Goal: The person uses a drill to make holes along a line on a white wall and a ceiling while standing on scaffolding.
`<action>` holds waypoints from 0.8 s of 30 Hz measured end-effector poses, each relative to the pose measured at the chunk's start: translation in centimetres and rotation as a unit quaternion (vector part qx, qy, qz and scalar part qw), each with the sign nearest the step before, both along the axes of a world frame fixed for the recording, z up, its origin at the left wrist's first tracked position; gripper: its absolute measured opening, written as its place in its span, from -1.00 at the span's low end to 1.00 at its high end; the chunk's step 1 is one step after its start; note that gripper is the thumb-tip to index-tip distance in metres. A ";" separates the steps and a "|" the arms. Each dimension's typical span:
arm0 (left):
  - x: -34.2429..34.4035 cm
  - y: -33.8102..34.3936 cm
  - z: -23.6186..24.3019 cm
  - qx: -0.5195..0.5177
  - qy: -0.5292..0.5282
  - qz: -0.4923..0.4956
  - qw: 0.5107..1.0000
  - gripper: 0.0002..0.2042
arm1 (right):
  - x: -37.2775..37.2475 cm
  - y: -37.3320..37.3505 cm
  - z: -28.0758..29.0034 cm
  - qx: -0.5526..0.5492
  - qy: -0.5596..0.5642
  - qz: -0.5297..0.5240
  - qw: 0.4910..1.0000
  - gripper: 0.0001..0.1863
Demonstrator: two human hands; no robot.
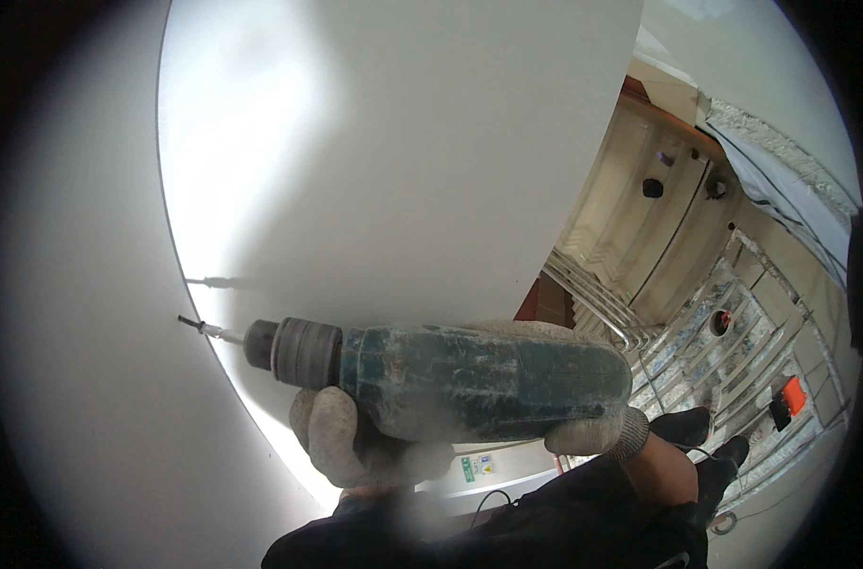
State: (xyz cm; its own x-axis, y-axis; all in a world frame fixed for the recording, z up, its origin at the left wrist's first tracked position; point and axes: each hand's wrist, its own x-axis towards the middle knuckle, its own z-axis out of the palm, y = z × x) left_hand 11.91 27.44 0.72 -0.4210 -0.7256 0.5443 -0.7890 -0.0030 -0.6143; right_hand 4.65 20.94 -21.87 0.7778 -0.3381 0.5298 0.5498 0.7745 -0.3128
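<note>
A dusty dark-green power drill [488, 379] lies across the view, its ridged grey chuck [306, 351] toward the left. From the chuck a thin bit [225, 334] sticks out, ending in a dark tip like a screw, close to the seam between two white panels. I cannot tell whether the tip touches the panel. My left hand [355, 441], in a pale work glove, is closed under the front of the drill, behind the chuck. At the rear end, my gloved right hand [588, 431] grips the drill; most of its fingers are hidden behind the body.
A large white panel [450, 171] fills the upper middle, lit brightly at its left edge. Down on the right is a paint-spattered metal scaffold platform [716, 351] with my dark shoes [725, 460] and an orange-and-black object [789, 403]. White sheeting [782, 204] hangs at the far right.
</note>
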 end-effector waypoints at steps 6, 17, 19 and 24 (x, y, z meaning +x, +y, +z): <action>1.1 -0.8 -0.9 -0.153 -0.138 -0.021 0.978 -0.28 | 0.3 -0.2 0.3 0.017 -0.042 -0.008 0.999 -0.30; -0.5 0.1 -0.1 -0.059 -0.007 0.036 0.998 -0.29 | 1.3 2.0 -2.1 0.039 -0.050 0.016 0.998 -0.24; -0.1 -0.2 -0.3 -0.069 -0.015 0.034 0.997 -0.22 | 1.9 2.0 -1.5 0.106 -0.128 0.075 0.983 -0.33; 0.6 1.1 -0.1 -0.115 -0.094 0.067 0.987 -0.16 | 2.3 1.5 -1.3 0.042 -0.139 -0.006 0.989 -0.35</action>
State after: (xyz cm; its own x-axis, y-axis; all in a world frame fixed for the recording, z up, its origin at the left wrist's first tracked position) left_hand 12.54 28.58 0.67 -0.4386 -0.6485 0.6222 -0.6444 -0.2556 -0.7207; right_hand 6.94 22.45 -23.16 0.6024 -0.3974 0.6922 0.6142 0.7847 -0.0840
